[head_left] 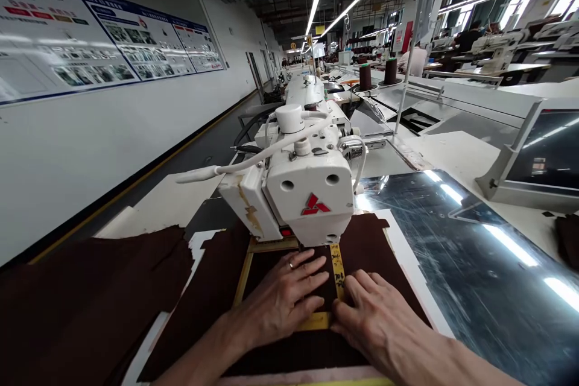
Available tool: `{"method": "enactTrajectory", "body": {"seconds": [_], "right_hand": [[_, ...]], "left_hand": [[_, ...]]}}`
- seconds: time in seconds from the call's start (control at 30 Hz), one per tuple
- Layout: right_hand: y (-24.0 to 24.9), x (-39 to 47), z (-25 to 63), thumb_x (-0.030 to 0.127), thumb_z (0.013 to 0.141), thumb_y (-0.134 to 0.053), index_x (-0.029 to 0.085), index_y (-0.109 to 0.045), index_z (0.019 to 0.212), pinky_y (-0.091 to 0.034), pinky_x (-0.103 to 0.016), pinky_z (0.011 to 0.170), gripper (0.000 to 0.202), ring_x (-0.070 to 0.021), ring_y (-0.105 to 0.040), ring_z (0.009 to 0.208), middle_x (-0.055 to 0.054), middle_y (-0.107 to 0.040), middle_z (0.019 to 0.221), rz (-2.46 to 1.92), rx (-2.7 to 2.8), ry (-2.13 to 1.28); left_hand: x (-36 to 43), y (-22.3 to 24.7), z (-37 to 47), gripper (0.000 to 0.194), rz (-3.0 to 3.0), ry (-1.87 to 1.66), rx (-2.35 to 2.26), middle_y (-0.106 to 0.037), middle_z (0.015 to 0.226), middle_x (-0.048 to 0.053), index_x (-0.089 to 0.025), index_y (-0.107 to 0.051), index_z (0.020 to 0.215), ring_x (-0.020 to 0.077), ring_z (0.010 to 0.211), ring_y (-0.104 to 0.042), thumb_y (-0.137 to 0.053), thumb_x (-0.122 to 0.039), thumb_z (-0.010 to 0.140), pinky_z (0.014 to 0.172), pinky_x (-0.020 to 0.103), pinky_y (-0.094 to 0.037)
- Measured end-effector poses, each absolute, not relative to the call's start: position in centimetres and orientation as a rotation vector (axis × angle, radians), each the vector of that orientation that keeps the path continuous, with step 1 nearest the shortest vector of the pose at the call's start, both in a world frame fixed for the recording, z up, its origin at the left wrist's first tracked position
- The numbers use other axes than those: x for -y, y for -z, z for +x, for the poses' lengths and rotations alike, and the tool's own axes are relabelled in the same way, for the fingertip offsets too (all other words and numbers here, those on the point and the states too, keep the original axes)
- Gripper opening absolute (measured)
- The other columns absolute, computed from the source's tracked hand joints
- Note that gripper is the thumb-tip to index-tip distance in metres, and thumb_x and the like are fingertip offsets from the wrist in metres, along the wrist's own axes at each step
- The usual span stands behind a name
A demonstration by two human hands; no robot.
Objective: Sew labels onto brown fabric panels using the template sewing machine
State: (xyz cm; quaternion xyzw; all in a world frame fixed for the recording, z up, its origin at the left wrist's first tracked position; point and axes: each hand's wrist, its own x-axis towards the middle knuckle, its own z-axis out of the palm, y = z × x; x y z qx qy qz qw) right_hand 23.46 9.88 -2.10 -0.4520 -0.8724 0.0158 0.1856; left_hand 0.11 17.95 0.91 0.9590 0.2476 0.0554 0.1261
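Wall posters [104,42] at 10 o'clock, far left. Loose brown fabric pile [81,295] at 8 o'clock on the surface [154,205].

Risk first: both hands sit just below the machine head [307,193], so if it starts, the fingers nearest the needle zone could get caught. Uneven pressing could also shift the fabric [366,247] in the yellow frame [337,271], giving a crooked seam.

Left hand [283,298]: fingers spread flat, palm down, pressing the brown fabric inside the frame, gripping nothing. Ring on one finger.

Right hand [375,313]: fingers extended, close together, lying flat on fabric at the frame's right bar and lower corner; also holds nothing, only touches.

The fabric lies centre, 6 o'clock from the machine head, under both hands. Shiny metal plate [474,265] at 3 o'clock, screen [543,157] at 2 o'clock, thread cones [377,75] at 1 o'clock.
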Motion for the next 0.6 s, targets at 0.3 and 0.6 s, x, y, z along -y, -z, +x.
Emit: {"method": "enactTrajectory", "body": {"seconds": [0.3,0.6], "right_hand": [[2.9,-10.0,23.6,0.033,0.098,-0.065,0.024,-0.058,0.098,-0.033,-0.041,0.087,0.012,-0.0230,-0.054,0.105,0.002,-0.065,0.114,-1.131,2.420,-0.062],[3.4,-10.0,23.4,0.033,0.101,-0.062,0.026,-0.057,0.095,-0.030,-0.043,0.091,0.011,-0.0238,-0.051,0.103,0.003,-0.064,0.107,-1.123,2.410,-0.091]], "left_hand": [[-19.4,-1.8,1.1,0.048,2.794,-0.074,-0.671,-0.051,0.155,0.000,-0.032,-0.055,0.143,0.0321,0.142,-0.045,-0.066,-0.039,0.097,0.115,0.055,-0.038],[-19.5,-1.5,1.0,0.048,2.782,-0.067,-0.680,-0.053,0.154,0.001,-0.032,-0.057,0.141,0.0325,0.141,-0.046,-0.066,-0.045,0.096,0.114,0.055,-0.037]]}}
